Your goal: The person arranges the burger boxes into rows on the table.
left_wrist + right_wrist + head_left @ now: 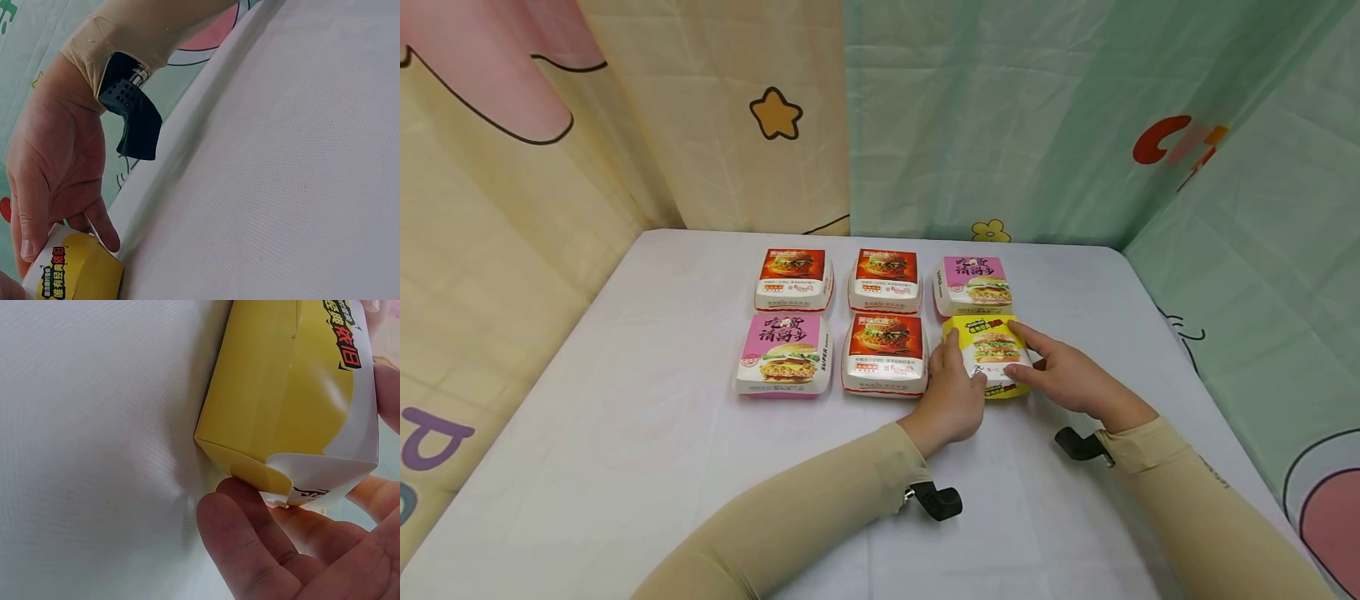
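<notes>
Both hands hold a yellow-and-white burger box (pixel 992 346) at the right end of the near row. My left hand (pixel 953 398) is at its left side, index finger along the edge and thumb at the near corner. From the right, my right hand (pixel 1075 379) grips it with forefinger by the far corner and thumb over the near part. The right wrist view shows the box's yellow front (pixel 262 381) close over the cloth, the right hand's fingers (pixel 234 540) bent beside its end. In the left wrist view the right hand (pixel 59 156) reaches down to the box.
Beside it stands a red-topped burger box (pixel 886 354), then a pink one (pixel 784 354). Behind are two red-topped boxes (pixel 793 281) (pixel 885 281) and a pink box (pixel 974 285). They sit on a white-covered table (pixel 625 417) with printed curtains (pixel 1000 108) around it.
</notes>
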`<state>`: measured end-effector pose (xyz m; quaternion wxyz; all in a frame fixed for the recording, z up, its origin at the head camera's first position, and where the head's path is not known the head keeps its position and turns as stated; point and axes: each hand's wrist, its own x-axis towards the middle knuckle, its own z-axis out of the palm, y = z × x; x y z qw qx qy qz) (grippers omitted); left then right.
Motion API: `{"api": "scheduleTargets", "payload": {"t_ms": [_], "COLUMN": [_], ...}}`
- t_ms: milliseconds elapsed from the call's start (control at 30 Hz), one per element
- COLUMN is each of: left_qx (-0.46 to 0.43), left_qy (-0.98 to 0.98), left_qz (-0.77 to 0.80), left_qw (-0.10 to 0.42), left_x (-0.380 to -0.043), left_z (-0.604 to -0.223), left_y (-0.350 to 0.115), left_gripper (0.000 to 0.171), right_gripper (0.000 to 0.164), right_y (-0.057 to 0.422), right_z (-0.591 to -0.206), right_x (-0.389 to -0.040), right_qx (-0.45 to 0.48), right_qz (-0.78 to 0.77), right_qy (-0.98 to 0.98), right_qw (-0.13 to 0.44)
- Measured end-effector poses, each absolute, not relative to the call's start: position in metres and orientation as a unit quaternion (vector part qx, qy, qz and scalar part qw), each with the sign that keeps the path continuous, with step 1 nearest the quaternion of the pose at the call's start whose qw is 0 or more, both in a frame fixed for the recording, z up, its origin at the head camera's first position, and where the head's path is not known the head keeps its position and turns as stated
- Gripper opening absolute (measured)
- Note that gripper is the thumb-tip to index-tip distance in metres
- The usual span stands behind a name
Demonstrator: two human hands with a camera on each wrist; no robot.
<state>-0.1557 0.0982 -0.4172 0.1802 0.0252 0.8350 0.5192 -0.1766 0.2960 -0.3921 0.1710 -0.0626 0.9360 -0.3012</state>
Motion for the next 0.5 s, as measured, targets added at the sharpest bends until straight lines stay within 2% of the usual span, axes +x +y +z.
{"api": "scheduleTargets", "payload": {"t_ms": [500], "left_qx": [0.039], "left_qy": [0.838], "left_qz": [0.516], "left_qw": [0.174], "left_x": [-0.1551], "left_z": [-0.4171], "left_y": [0.0973], "left_gripper": [0.074], "right_gripper": [0.086], "right_y": [0.2966], "right_z": [-0.3941], "right_x": [-0.177], "right_qx": [-0.067], "right_qz": [-0.321], "right_qy": [0.931], "right_qw": [0.16]}}
